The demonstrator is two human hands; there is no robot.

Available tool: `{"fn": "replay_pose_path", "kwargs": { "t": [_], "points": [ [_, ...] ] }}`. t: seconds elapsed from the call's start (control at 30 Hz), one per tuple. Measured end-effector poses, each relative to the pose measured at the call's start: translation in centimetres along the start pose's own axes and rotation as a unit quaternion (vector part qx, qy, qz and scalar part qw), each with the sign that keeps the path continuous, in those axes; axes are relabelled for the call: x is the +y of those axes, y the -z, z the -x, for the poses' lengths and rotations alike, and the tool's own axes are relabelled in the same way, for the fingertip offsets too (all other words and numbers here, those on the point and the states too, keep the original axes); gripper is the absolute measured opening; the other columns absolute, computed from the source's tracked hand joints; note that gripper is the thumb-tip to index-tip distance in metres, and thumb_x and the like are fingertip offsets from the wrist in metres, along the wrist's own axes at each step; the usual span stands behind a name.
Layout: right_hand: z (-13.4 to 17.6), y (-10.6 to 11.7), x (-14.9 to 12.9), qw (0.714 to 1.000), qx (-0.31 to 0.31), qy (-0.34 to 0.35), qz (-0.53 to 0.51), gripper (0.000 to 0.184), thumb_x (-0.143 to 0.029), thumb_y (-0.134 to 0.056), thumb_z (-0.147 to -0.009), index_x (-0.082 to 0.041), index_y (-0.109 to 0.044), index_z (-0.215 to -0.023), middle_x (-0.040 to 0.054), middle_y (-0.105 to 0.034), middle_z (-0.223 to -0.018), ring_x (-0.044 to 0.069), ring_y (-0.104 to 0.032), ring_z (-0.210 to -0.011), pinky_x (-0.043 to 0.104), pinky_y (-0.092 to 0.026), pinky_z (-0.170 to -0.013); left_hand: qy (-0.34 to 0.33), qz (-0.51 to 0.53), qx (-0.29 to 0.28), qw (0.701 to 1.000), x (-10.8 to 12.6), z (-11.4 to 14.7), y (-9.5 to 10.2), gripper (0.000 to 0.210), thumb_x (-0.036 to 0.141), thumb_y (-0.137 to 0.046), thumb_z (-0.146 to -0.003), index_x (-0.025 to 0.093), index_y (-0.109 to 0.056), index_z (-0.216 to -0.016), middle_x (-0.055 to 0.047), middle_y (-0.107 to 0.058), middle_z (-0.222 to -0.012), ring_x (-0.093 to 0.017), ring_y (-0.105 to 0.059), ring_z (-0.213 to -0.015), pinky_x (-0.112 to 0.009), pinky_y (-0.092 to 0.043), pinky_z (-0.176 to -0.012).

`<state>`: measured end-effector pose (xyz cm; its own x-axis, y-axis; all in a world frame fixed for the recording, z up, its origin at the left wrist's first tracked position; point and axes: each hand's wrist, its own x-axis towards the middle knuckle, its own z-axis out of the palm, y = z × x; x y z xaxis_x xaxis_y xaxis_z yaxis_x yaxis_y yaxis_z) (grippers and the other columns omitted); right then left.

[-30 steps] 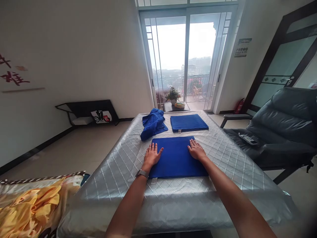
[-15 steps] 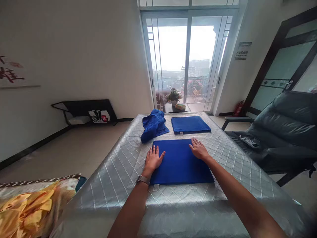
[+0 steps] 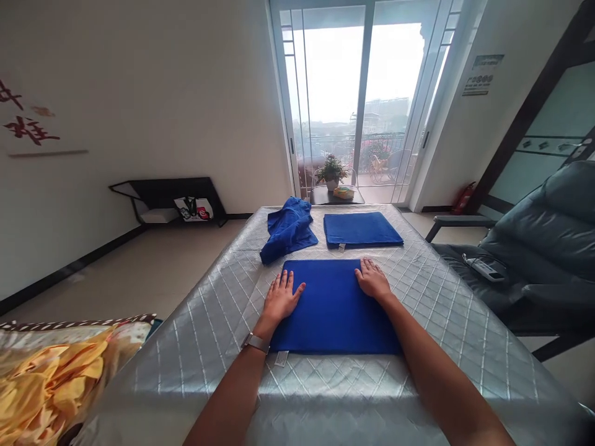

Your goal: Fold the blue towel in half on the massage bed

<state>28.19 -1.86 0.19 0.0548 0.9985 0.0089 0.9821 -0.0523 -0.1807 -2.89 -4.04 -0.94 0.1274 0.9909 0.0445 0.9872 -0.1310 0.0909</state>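
A blue cloth (image 3: 332,310), folded into a flat rectangle, lies in front of me on the silver quilted table cover (image 3: 218,316). A small white tag (image 3: 281,358) sticks out at its near left corner. On its left edge rests my left hand (image 3: 283,295), flat with the fingers spread. My right hand (image 3: 373,279) lies flat over its far right corner, fingers stretched out. Beyond it sits a second folded blue cloth (image 3: 362,229), also with a tag. To that one's left is a crumpled blue cloth (image 3: 289,229). Neither hand touches these two.
A dark armchair (image 3: 553,248) with a power strip (image 3: 484,269) on its seat stands at the right. Yellow fabric (image 3: 56,384) is heaped at the lower left. Past the far edge, a potted plant (image 3: 332,173) stands before the glass door (image 3: 325,80).
The view has tilted down and shifted slightly left. Both hands stay flat on the folded cloth, in nearly the same places. The other cloths lie as before.
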Motion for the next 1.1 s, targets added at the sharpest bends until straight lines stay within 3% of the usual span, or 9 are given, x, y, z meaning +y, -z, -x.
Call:
{"fn": "replay_pose_path", "kwargs": {
  "t": [0.23,0.33,0.4,0.47,0.57,0.67,0.77,0.9,1.1],
  "points": [
    [0.2,0.2,-0.2,1.000,0.002,0.003,-0.020,0.067,-0.041,-0.020,-0.104,-0.004,-0.022,-0.160,0.0111,-0.018,-0.168,0.021,-0.013,-0.155,0.037,-0.009,-0.125,-0.003,-0.040,-0.029,0.999,-0.1,0.1,1.0,0.085,0.067,-0.010,-0.100,0.008,-0.017,-0.161,-0.016,-0.016,-0.167,-0.031,-0.017,-0.154,-0.043,-0.017,-0.124],
    [0.3,0.2,-0.2,1.000,0.003,0.004,-0.029,0.067,-0.041,-0.020,-0.104,-0.004,-0.023,-0.160,0.0112,-0.018,-0.168,0.022,-0.012,-0.155,0.037,-0.008,-0.125,0.019,-0.069,-0.070,0.995,0.1,-0.8,2.2,0.087,0.069,-0.012,-0.099,0.008,-0.023,-0.159,-0.017,-0.024,-0.165,-0.031,-0.025,-0.152,-0.044,-0.019,-0.124],
    [0.3,0.2,-0.3,0.999,0.004,0.003,-0.035,0.067,-0.041,-0.020,-0.104,-0.004,-0.023,-0.160,0.0113,-0.019,-0.168,0.022,-0.013,-0.155,0.037,-0.008,-0.125,0.040,-0.095,-0.064,0.993,1.2,-1.8,3.0,0.089,0.069,-0.013,-0.098,0.004,-0.031,-0.156,-0.020,-0.030,-0.163,-0.033,-0.029,-0.151,-0.046,-0.019,-0.124],
    [0.3,0.2,-0.3,0.999,0.004,0.001,-0.039,0.068,-0.041,-0.020,-0.104,-0.004,-0.022,-0.160,0.0114,-0.019,-0.168,0.022,-0.012,-0.155,0.037,-0.008,-0.125,0.023,-0.105,-0.024,0.994,3.8,-2.9,3.2,0.089,0.068,-0.012,-0.099,0.002,-0.037,-0.153,-0.022,-0.034,-0.160,-0.034,-0.029,-0.150,-0.046,-0.018,-0.124],
    [0.3,0.1,-0.3,0.999,0.010,0.000,-0.041,0.068,-0.041,-0.019,-0.103,-0.004,-0.022,-0.160,0.0115,-0.019,-0.168,0.022,-0.012,-0.155,0.038,-0.008,-0.125,-0.089,-0.056,0.021,0.994,10.0,-4.3,2.4,0.084,0.064,-0.008,-0.101,0.007,-0.040,-0.153,-0.017,-0.038,-0.160,-0.028,-0.029,-0.151,-0.043,-0.019,-0.125],
    [0.4,-0.1,0.0,0.999,0.017,0.013,-0.026,0.065,-0.037,-0.021,-0.103,-0.005,-0.024,-0.160,0.0109,-0.020,-0.168,0.021,-0.014,-0.155,0.036,-0.009,-0.125,-0.166,0.020,0.016,0.986,16.3,-5.3,0.8,0.081,0.062,-0.003,-0.101,0.012,-0.038,-0.155,-0.011,-0.037,-0.161,-0.023,-0.029,-0.151,-0.040,-0.020,-0.125],
    [0.5,-0.2,0.2,0.999,0.018,0.025,-0.014,0.063,-0.032,-0.022,-0.103,-0.007,-0.024,-0.160,0.0102,-0.020,-0.168,0.020,-0.014,-0.155,0.035,-0.011,-0.124,-0.179,0.057,0.013,0.982,19.2,-5.9,-0.4,0.079,0.060,-0.001,-0.102,0.015,-0.037,-0.156,-0.009,-0.037,-0.162,-0.021,-0.028,-0.152,-0.041,-0.020,-0.125],
    [0.4,-0.2,0.1,0.999,0.023,0.018,-0.020,0.064,-0.036,-0.020,-0.104,-0.005,-0.025,-0.159,0.0120,-0.023,-0.167,0.022,-0.016,-0.154,0.037,-0.011,-0.125,-0.154,0.047,0.007,0.987,16.7,-6.2,-0.8,0.078,0.062,-0.004,-0.101,0.017,-0.035,-0.157,-0.009,-0.032,-0.164,-0.022,-0.024,-0.153,-0.043,-0.017,-0.126],
    [0.2,-0.1,-0.1,0.999,0.016,0.007,-0.029,0.067,-0.041,-0.019,-0.103,-0.005,-0.025,-0.159,0.0111,-0.020,-0.167,0.021,-0.015,-0.155,0.038,-0.010,-0.124,-0.073,0.024,0.006,0.997,7.5,-5.9,0.2,0.081,0.068,-0.006,-0.099,0.018,-0.032,-0.158,-0.009,-0.029,-0.165,-0.024,-0.020,-0.154,-0.044,-0.016,-0.126]
  ]
}}
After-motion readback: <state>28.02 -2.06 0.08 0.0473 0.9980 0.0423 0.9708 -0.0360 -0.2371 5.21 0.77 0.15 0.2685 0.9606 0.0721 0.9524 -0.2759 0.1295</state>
